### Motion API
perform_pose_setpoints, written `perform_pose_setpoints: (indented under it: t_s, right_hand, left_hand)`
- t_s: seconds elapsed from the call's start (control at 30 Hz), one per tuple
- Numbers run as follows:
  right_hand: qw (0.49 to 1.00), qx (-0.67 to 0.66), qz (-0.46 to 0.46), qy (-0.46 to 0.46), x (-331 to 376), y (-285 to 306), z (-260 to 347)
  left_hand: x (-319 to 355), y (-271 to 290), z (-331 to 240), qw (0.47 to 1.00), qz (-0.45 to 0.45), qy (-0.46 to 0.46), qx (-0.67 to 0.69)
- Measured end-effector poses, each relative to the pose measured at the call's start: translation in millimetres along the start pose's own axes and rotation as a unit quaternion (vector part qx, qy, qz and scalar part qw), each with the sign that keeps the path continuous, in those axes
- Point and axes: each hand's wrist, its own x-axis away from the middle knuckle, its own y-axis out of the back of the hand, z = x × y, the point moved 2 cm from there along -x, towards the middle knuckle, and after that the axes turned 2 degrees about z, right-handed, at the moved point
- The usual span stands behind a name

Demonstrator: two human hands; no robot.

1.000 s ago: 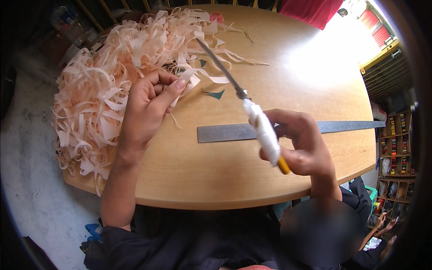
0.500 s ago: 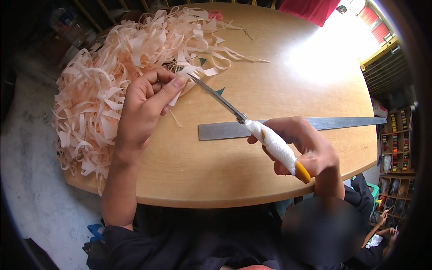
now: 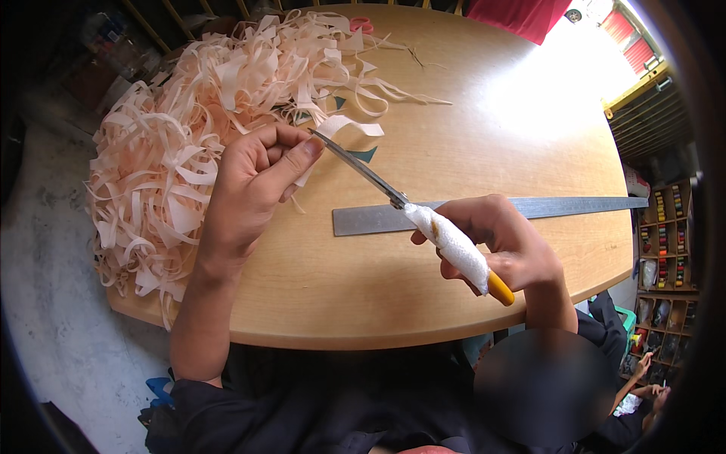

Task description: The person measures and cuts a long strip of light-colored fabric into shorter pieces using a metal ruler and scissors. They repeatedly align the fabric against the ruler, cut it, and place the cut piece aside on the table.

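My left hand (image 3: 261,178) pinches a pale paper strip (image 3: 344,127) at the edge of a big heap of pale peach strips (image 3: 189,144). My right hand (image 3: 503,246) grips scissors (image 3: 423,219) whose handles are wrapped in white cloth with a yellow end. The closed-looking blades point up-left, their tip touching the strip just beside my left thumb.
A long grey metal ruler (image 3: 575,206) lies across the round wooden table (image 3: 469,113), under the scissors. Small dark triangular scraps (image 3: 364,154) lie near the strips. Shelves with coloured spools (image 3: 665,219) stand at the right. A pink object (image 3: 361,23) sits at the far table edge.
My right hand has dropped and drawn toward me, tilting the scissors lower until the blade tip met the strip at my left thumb. My left hand stayed on the heap's edge.
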Motion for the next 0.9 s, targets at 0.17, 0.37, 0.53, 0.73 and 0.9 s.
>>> perform_pose_setpoints:
  t_s: [0.17,0.37,0.53,0.73,0.9]
  right_hand:
    - [1.000,0.023,-0.015,0.005,-0.4,0.5,-4.7]
    - [0.997,0.056,-0.042,0.014,-0.3,-0.4,-8.0]
    - [0.998,0.049,-0.034,-0.028,-1.4,2.8,-10.0]
    - [0.997,0.067,-0.044,-0.024,-1.9,1.6,-12.3]
    - [0.995,0.085,-0.045,-0.031,-1.2,2.3,-11.3]
  left_hand:
    - [-1.3,1.5,1.5,1.000,0.015,-0.006,0.005]
    - [-1.9,2.2,3.3,1.000,0.014,0.006,0.015]
    - [-2.2,2.5,3.5,1.000,0.009,0.004,0.008]
    - [-2.0,2.9,3.4,1.000,0.008,0.013,-0.004]
    - [-2.1,3.3,3.6,1.000,0.003,0.014,-0.019]
